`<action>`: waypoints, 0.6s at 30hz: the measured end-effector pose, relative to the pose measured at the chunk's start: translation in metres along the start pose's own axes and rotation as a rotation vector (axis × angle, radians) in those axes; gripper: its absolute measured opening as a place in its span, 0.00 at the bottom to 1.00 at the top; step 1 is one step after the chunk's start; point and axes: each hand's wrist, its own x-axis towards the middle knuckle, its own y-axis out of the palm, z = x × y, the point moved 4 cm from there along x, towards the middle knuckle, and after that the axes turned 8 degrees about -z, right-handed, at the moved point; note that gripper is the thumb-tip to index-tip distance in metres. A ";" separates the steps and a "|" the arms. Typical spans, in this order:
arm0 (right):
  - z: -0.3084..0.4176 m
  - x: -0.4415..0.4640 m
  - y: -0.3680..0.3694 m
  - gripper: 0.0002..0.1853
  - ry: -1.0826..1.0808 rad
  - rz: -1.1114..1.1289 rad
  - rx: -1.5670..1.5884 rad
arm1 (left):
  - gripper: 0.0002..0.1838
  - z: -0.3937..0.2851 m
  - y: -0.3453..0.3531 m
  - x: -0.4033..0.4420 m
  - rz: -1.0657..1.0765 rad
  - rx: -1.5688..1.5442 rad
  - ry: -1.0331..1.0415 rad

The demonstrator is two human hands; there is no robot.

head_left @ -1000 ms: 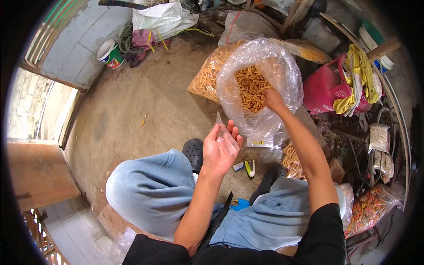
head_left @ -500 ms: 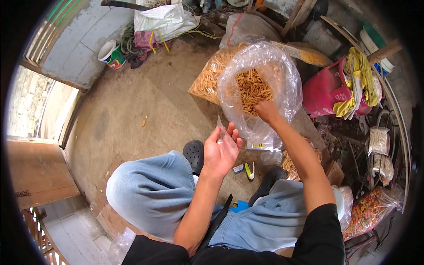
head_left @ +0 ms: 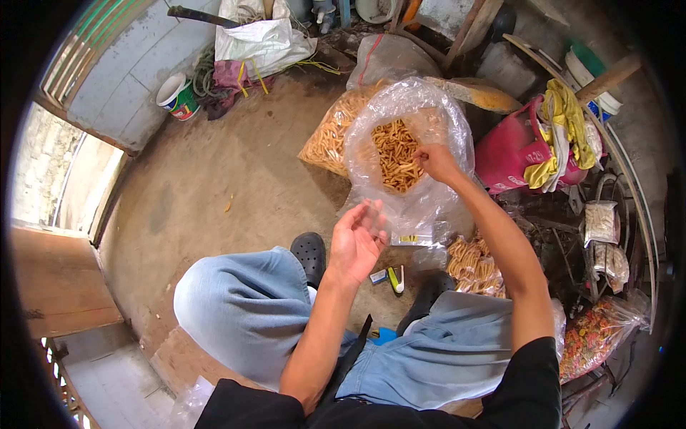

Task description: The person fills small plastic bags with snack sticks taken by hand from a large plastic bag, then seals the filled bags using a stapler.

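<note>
A large clear plastic bag (head_left: 459, 132) stands open before me, its rim folded outward, with brown stick-shaped snacks (head_left: 397, 161) inside. Over the right part of its mouth is my right hand (head_left: 437, 163), fingers curled together close above the snacks; whatever they hold is hidden. My left hand (head_left: 355, 247) is palm up just in front of the bag, its fingers bent around a small clear plastic bag (head_left: 369, 218) that is blurred and hard to make out. Behind the open bag, to the left, leans another full bag of the same snacks (head_left: 325, 139).
On the floor between my shoes lie a green-and-white lighter-like object (head_left: 396, 279) and a small blue-white box (head_left: 379, 276). Packed snacks (head_left: 475, 268) lie by my right knee. A pink container (head_left: 511, 154) with yellow cloth stands right; a white bucket (head_left: 177, 96) stands far left.
My right hand has risen out of the snacks and moved slightly up over the bag's mouth. My left hand stays nearly in place, its small plastic bag now blurred. The view has shifted slightly.
</note>
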 end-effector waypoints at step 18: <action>0.194 -0.164 -0.188 0.09 0.247 -0.062 0.665 | 0.07 -0.002 0.015 -0.029 0.189 0.027 0.100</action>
